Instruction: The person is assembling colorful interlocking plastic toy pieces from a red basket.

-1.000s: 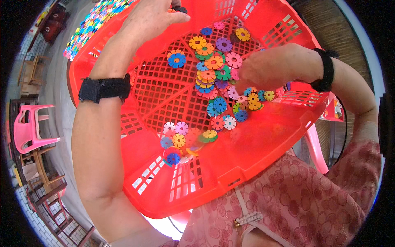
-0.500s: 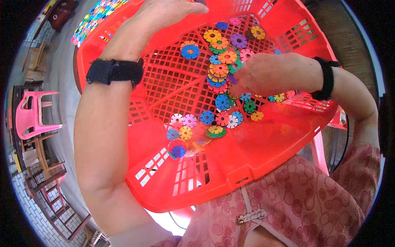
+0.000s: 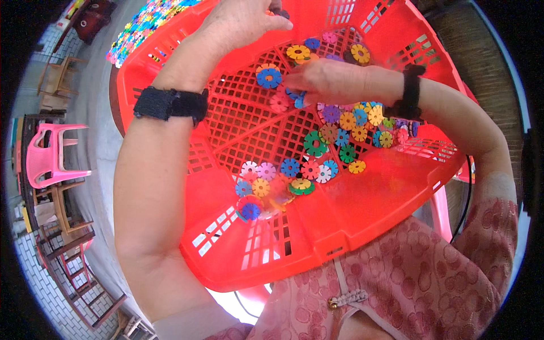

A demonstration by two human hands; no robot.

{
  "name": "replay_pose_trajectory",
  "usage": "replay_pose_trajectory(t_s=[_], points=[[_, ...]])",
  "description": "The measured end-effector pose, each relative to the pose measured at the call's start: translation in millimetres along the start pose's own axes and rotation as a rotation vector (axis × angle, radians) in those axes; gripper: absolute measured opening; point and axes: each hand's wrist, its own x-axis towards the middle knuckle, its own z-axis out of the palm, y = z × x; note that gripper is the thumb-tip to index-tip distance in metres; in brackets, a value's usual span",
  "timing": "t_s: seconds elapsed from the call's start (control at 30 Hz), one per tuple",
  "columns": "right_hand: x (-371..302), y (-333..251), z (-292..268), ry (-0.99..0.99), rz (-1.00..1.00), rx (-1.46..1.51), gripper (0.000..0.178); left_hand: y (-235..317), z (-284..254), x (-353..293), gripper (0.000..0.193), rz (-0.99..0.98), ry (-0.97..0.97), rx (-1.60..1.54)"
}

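A large red plastic basket point(image 3: 351, 212) lies tilted in front of me, with many colourful slotted, flower-shaped plastic discs on its mesh floor. At its far rim, my left hand point(image 3: 241, 22) is closed, thumb and fingers pinched around something small and dark, mostly hidden. My right hand point(image 3: 331, 82) reaches in from the right, its slightly blurred fingers curled over blue and pink discs. A pink disc point(image 3: 279, 102) shows below the fingertips. Just left of them sits a blue disc point(image 3: 268, 77) on an orange one. More discs, including a green disc point(image 3: 315, 144), spread below my right hand.
Beyond the basket's far left corner is a big heap of similar discs point(image 3: 150, 28). A pink plastic chair point(image 3: 48, 156) and wooden furniture point(image 3: 73, 266) stand on the grey floor at left. Black bands circle both my wrists.
My right hand has moved left and a little up, with pink and blue discs shifting along. The stack under it has spread apart. My left hand stays pinched at the far rim.
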Motion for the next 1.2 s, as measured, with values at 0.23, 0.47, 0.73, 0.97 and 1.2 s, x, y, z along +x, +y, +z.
replay_pose_trajectory(t_s=[0.23, 0.47, 0.73, 0.97, 1.2], points=[[-31, -8, -78, 0.209, 0.198, 0.349, 0.020, -19, 20, 6, 0.032, 0.028, 0.008, -0.107], [-44, 14, -113, 0.380, 0.268, 0.224, 0.017, -12, 8, 4, 0.038, -0.113, -0.111, -0.631], [-44, 35, -111, 0.657, 0.312, 0.348, 0.016, 13, 0, -3, 0.030, -0.136, -0.198, -0.896], [-33, 32, -116, 0.643, 0.287, 0.472, 0.009, 12, 5, -2, 0.033, -0.142, -0.011, -0.762], [-38, 23, -116, 0.677, 0.410, 0.385, 0.010, 25, -5, -4, 0.034, -0.168, 0.046, -0.701]])
